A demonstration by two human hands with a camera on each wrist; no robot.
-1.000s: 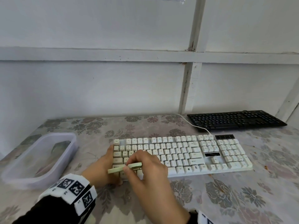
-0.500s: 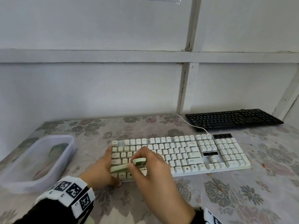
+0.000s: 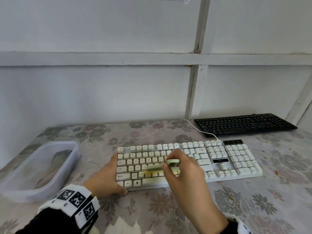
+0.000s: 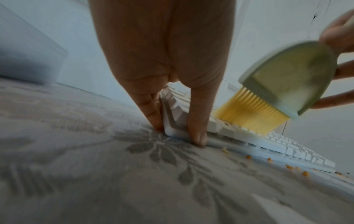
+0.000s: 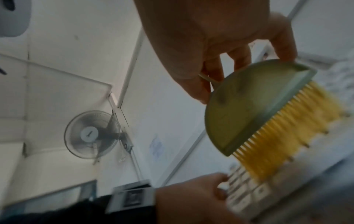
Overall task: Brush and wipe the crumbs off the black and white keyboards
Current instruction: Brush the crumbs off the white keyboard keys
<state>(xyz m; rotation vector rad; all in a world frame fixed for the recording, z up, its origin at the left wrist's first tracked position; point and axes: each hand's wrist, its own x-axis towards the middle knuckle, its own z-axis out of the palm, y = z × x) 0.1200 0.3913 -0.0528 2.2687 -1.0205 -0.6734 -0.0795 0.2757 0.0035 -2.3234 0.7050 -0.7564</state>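
Note:
The white keyboard (image 3: 236, 159) lies across the middle of the flowered table, and the black keyboard (image 3: 244, 123) lies behind it at the right, by the wall. My right hand (image 3: 184, 176) pinches a pale green brush (image 3: 155, 168) with yellow bristles (image 4: 249, 112) set on the lower letter rows. My left hand (image 3: 108, 176) braces the keyboard's near left corner (image 4: 172, 133), with straight fingers along the left side and the thumb against the front edge. Orange crumbs (image 4: 287, 166) lie on the cloth along the front edge.
A translucent plastic tub (image 3: 38, 166) stands at the left of the table. The white keyboard's cable (image 3: 199, 129) runs back past the black keyboard. The wall is close behind both. A few crumbs (image 3: 276, 173) lie right of the white keyboard.
My right hand has swept the brush rightward, from the keyboard's left end toward the middle keys. My left hand has stayed at the corner.

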